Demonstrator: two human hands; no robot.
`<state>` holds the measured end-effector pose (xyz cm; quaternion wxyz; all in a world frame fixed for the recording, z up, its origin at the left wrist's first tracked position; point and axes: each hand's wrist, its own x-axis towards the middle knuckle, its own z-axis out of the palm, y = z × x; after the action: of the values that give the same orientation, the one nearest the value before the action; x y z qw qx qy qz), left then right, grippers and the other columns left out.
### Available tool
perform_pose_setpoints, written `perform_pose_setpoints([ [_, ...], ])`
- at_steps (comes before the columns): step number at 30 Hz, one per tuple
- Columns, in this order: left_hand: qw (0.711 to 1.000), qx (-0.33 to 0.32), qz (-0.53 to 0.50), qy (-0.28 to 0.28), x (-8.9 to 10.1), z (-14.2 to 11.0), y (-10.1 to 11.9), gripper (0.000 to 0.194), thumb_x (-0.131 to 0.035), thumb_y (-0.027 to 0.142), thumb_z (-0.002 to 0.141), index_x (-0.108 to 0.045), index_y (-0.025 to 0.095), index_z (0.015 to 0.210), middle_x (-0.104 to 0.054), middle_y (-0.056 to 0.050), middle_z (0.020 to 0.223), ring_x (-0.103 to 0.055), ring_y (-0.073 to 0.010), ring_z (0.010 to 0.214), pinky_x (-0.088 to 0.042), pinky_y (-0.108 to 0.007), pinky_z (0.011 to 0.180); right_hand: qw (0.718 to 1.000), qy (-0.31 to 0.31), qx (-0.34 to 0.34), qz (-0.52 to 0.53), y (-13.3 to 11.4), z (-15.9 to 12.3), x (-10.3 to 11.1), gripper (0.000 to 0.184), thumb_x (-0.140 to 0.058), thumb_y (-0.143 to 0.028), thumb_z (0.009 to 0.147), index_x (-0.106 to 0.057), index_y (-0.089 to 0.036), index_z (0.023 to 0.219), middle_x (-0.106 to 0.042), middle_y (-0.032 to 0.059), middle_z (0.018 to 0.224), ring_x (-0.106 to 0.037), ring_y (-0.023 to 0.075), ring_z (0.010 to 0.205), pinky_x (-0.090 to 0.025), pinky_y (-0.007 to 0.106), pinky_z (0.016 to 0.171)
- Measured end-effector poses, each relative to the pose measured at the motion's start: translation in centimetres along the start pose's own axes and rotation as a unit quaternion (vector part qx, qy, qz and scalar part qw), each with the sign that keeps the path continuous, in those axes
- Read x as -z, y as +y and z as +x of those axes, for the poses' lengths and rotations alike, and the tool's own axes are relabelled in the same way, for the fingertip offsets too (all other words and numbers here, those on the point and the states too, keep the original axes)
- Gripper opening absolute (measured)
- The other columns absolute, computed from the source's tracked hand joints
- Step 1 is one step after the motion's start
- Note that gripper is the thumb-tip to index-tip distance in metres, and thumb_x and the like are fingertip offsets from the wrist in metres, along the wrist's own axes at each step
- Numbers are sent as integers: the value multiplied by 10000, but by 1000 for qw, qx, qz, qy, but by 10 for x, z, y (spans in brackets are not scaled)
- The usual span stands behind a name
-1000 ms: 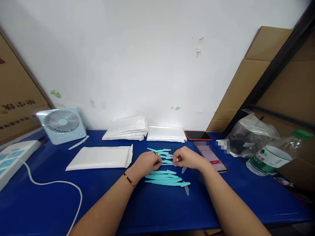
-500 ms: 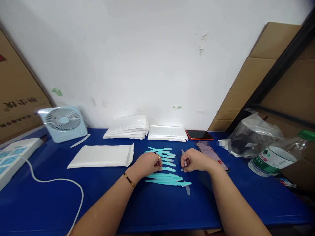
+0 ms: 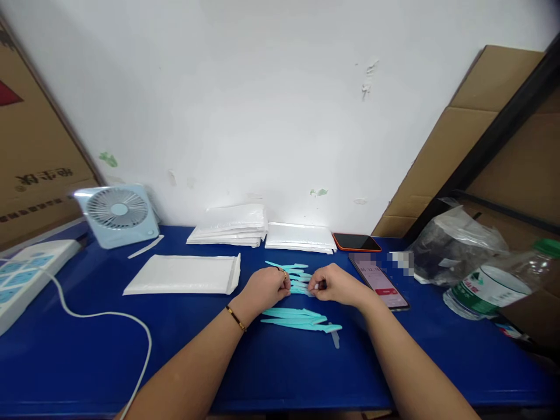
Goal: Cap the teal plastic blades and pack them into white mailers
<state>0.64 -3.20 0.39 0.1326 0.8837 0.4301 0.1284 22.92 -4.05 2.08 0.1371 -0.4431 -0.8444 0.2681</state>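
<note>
My left hand (image 3: pixel 268 287) is closed around the handle of a turquoise eyebrow razor (image 3: pixel 299 290), whose head points right. At that head, my right hand (image 3: pixel 332 284) pinches a small clear blade cover, mostly hidden by the fingers. I cannot tell whether the cover is on the blade. Behind and partly under my hands lie several more eyebrow razors (image 3: pixel 297 266). Nearer to me rests a group of turquoise razors (image 3: pixel 294 319), heads to the right. Against the nearest head lies a loose clear blade cover (image 3: pixel 335 339).
A white padded mailer (image 3: pixel 181 274) lies on the blue table (image 3: pixel 280 373), with mailer stacks (image 3: pixel 227 226) at the wall. A fan (image 3: pixel 119 216), power strip (image 3: pixel 32 280) and cord are left. Phones (image 3: pixel 380 283), a plastic bag (image 3: pixel 455 242) and a bottle (image 3: pixel 490 291) are right.
My right hand went right to the loose clear cover beside the razors, picked it up and came back left to the razor head. My left hand keeps its razor, now slightly farther back.
</note>
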Motion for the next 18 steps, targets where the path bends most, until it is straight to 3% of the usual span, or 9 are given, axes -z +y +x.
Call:
perform_pose_setpoints([
  [6,998,31,14,56,-2,6,-2,60,-581,239,765,-632,208,766,-640,-3,802,-558,-151,771,-372,-239,674,995,79,-9,-57,-5,8,-3,164,-516,-131,686,-673,-171,711,-653,18,679,-564,116,590,-383,196,556],
  [14,998,45,6,32,4,6,-2,60,-594,250,751,-639,211,747,-650,4,756,-567,-152,735,-361,-244,650,997,62,-44,15,7,5,-7,161,-634,-216,649,-617,-178,805,-628,-8,644,-553,112,560,-390,187,510],
  [18,997,61,1,38,4,6,-7,59,-596,248,743,-643,212,741,-650,-1,754,-569,-151,731,-358,-241,652,997,21,-61,36,9,4,-5,144,-648,-215,638,-645,-176,777,-633,-3,642,-558,112,563,-393,182,500],
])
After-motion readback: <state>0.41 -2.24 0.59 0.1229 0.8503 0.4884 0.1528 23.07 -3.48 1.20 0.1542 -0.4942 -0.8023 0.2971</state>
